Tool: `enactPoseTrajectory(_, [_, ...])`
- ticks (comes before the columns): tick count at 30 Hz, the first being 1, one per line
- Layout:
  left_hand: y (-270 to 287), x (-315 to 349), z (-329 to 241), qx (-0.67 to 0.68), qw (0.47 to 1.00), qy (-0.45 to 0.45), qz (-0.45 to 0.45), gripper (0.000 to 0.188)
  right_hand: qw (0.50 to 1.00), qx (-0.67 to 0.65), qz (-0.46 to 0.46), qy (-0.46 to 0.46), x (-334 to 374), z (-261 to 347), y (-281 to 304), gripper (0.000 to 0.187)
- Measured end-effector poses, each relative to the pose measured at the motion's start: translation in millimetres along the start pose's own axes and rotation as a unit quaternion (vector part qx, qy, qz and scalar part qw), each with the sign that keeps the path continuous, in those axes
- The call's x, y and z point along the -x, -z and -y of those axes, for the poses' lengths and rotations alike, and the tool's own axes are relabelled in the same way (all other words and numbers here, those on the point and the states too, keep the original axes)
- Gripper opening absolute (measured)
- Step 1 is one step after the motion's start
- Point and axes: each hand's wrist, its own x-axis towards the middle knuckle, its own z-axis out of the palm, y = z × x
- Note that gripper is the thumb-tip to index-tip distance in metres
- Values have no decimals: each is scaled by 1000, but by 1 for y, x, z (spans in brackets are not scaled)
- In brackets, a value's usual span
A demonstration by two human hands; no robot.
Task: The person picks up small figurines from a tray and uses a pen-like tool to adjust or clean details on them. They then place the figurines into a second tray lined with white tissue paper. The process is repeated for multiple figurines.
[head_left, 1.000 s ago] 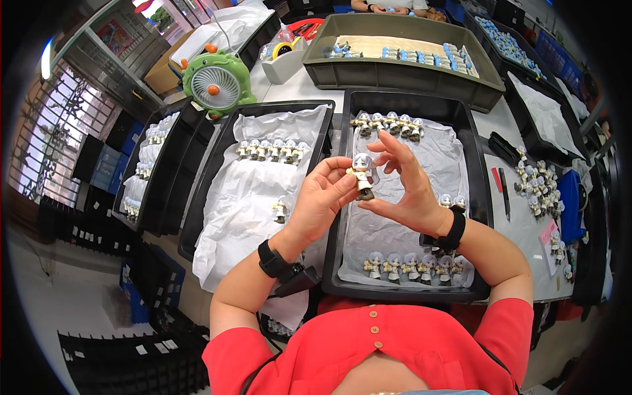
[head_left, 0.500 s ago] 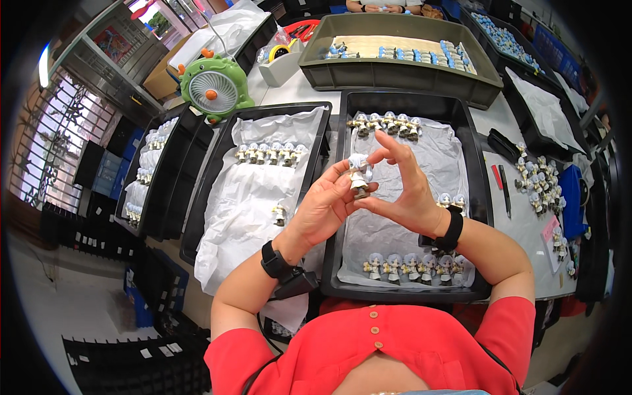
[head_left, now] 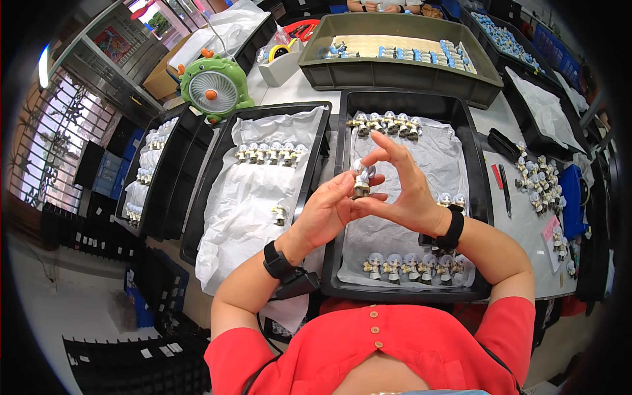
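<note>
A small white-haired figurine (head_left: pixel 361 180) is held upright in the air above the left edge of the right-hand black tray (head_left: pixel 332 266). My left hand (head_left: pixel 324 216) pinches it from the left between thumb and fingers. From the right, my right hand (head_left: pixel 413 197) curves around it, the index fingertip at its head and the thumb near its base. Fingers cover part of its body. In that paper-lined tray, a row of similar figurines (head_left: pixel 394 265) lies along the near side, another row (head_left: pixel 388 124) at the far end, and a few more (head_left: pixel 450 200) beside my right wrist.
Left of it, a second black tray (head_left: pixel 189 247) holds a row of figurines (head_left: pixel 270 153) and a single one (head_left: pixel 279 214). A green fan (head_left: pixel 217 85) stands behind. Loose figurines (head_left: pixel 540 181) and a black pen (head_left: pixel 504 191) lie at right. Beyond a large olive bin (head_left: pixel 401 80), another person's hands (head_left: pixel 394 8) show.
The figurine has turned between my fingers, its white hair and back now showing differently. My right index finger has bent in closer to its head.
</note>
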Motion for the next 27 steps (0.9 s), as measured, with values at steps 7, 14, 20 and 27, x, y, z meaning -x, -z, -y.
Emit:
enactPoseTrajectory(7, [1,1,5,-99,994,-31,-23,50,992,35,48,111,4,-8,-8,87])
enactPoseTrajectory(14, [-3,1,3,-32,999,-30,2,45,997,-56,59,-18,5,-4,-7,93])
enactPoseTrajectory(20, [-5,0,2,22,1000,-9,8,48,984,-115,90,-106,7,-5,-6,100])
enactPoseTrajectory(27, [-3,0,2,84,996,23,13,56,984,-120,76,-111,5,-4,-5,96])
